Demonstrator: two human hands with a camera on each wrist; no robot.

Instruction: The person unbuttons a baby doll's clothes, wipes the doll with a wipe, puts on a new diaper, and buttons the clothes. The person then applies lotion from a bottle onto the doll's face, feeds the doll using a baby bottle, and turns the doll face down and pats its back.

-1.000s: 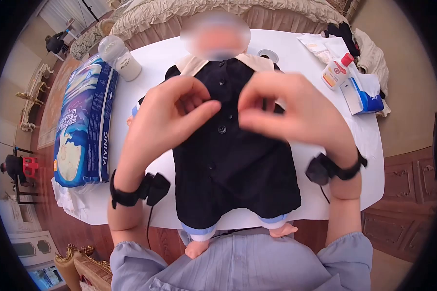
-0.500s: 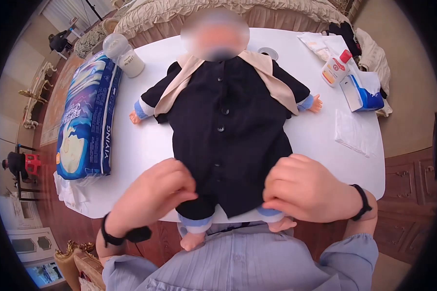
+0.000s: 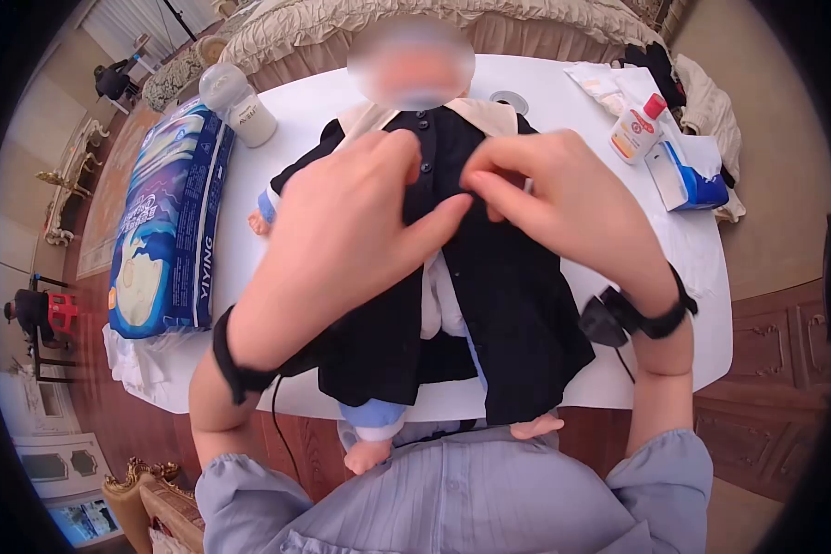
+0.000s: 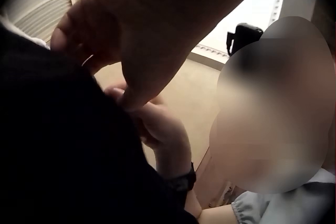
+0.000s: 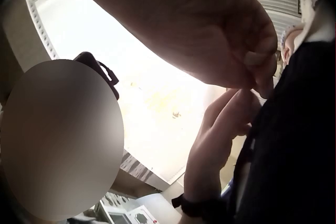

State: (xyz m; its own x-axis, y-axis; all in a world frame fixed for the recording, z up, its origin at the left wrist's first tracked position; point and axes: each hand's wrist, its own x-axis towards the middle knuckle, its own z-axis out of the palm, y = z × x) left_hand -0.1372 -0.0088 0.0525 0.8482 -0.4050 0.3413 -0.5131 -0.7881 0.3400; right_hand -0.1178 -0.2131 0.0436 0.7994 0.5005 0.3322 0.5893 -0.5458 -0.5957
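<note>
A black garment (image 3: 526,286) is on a baby doll (image 3: 367,456) lying on its back on the white tabletop (image 3: 295,97), with the doll's head toward the bed. Dark buttons (image 3: 426,168) show high on the chest, below a cream collar (image 3: 485,115). Lower down, the 2 front edges are apart, baring white and light-blue cloth (image 3: 441,297) between them. The doll's 2 feet reach the near edge of the tabletop.

The left hand (image 3: 342,231) and right hand (image 3: 563,194) meet over the chest, their thumbs nearly touching. The right fingers are narrow, pinching the garment's front edge. The left fingers are curled at that edge too, with the thumb stretched toward the right hand; the exact bit of cloth gripped is hidden. Each wrist wears a black strap.

Left of the doll lies a blue pack (image 3: 171,222) marked YIYING, with a clear-topped bottle (image 3: 254,123) holding white contents just beside its far end. At the far right are a red-capped bottle (image 3: 633,135), a blue-and-white tissue pack (image 3: 702,185) next to it, and a pale packet (image 3: 600,85). A small round grey disc (image 3: 509,99) sits near the collar. Beyond the tabletop stands the bed (image 3: 323,42) with its ruffled cover.
</note>
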